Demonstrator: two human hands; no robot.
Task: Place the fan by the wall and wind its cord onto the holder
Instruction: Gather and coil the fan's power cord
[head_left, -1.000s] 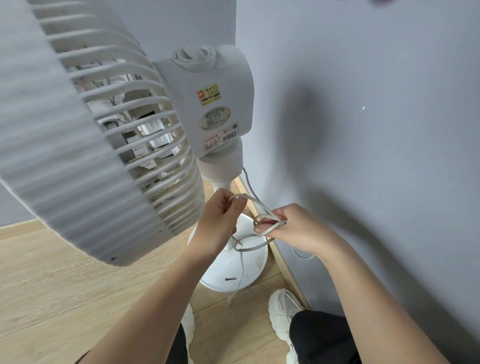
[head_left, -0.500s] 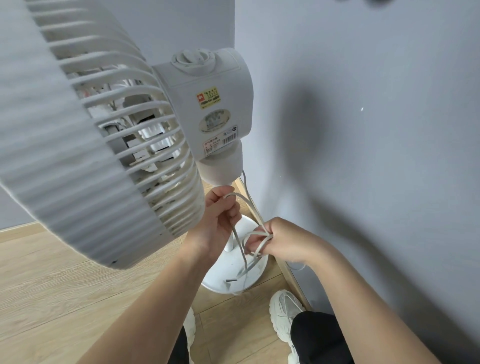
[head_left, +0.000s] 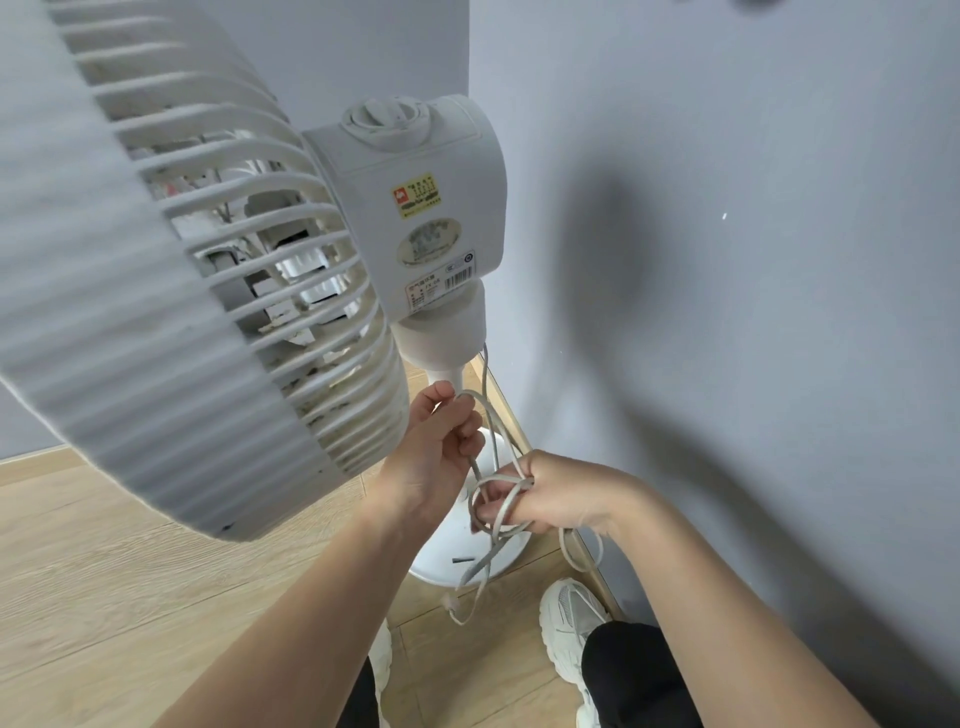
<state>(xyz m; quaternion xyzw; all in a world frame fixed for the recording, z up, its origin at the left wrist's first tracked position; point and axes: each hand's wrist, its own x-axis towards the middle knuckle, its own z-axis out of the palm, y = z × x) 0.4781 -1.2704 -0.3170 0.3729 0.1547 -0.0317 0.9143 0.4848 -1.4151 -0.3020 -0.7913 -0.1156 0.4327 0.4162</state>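
Left hand (head_left: 435, 460): fingers are curling round a bend of the white cord (head_left: 471, 501), pinching it just below the fan's neck, beside the pole (head_left: 451, 375).
Right hand (head_left: 558, 496): fingers are closing on several loops of the same cord, which are wrapping over the knuckles. This hand is sitting lower than the left and nearer the wall.
Cord: one thin strand is running down from the neck to the hands. A thicker strand is bridging the two hands. Loose loops are hanging below the right hand, over the base and toward the floor, and one more loop is dangling on the wall side.
Fan (head_left: 156, 270): white, on a stand. The ribbed grille is filling the upper left, and the motor housing, with a round knob (head_left: 385, 118) on top, is facing the camera. The round base (head_left: 441, 564) is resting on the floor close to the wall.
Surface and room: pale wood-plank floor (head_left: 119, 597); grey wall (head_left: 753, 338) on the right with a wooden skirting strip at its foot. A white trainer (head_left: 569, 621) and a dark trouser leg are showing beside the base.
Labels on the housing: a yellow sticker (head_left: 416, 194) with a red logo, an oval sticker (head_left: 429, 241) and a white barcode label (head_left: 441, 285). The print is too small to read.
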